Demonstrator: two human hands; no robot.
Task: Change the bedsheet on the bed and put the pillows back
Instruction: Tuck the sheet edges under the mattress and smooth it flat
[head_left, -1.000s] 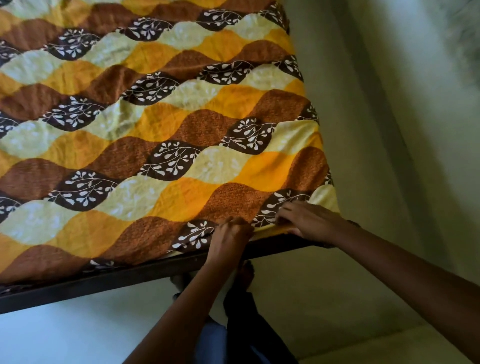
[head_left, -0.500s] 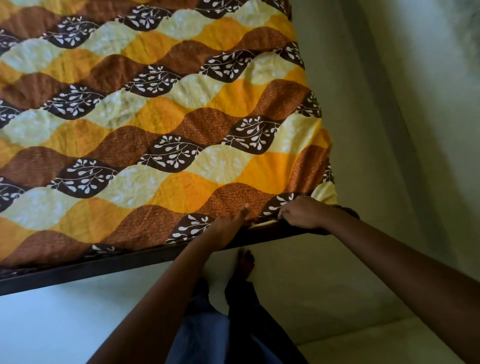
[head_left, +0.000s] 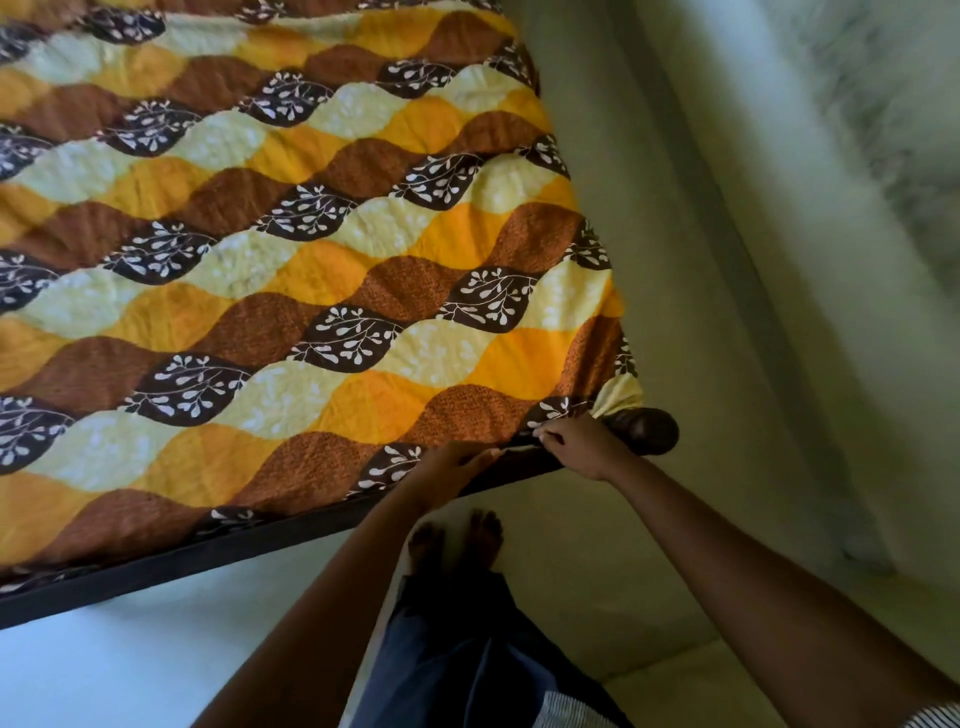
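At the near right corner of the bed (head_left: 249, 543), the right grip (head_left: 582, 448) curled tight, pinching the bedsheet (head_left: 322, 270) by its edge; the left grip (head_left: 457, 464) lay flat on it just beside.

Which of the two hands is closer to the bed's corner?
The right hand, pinching the bedsheet beside the dark corner post; the left hand lies further along the bed frame.

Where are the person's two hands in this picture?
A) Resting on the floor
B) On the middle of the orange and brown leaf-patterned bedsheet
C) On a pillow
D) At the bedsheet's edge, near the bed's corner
D: the left hand and the right hand both meet the orange and brown leaf-patterned bedsheet at its edge along the dark bed frame, close to the corner.
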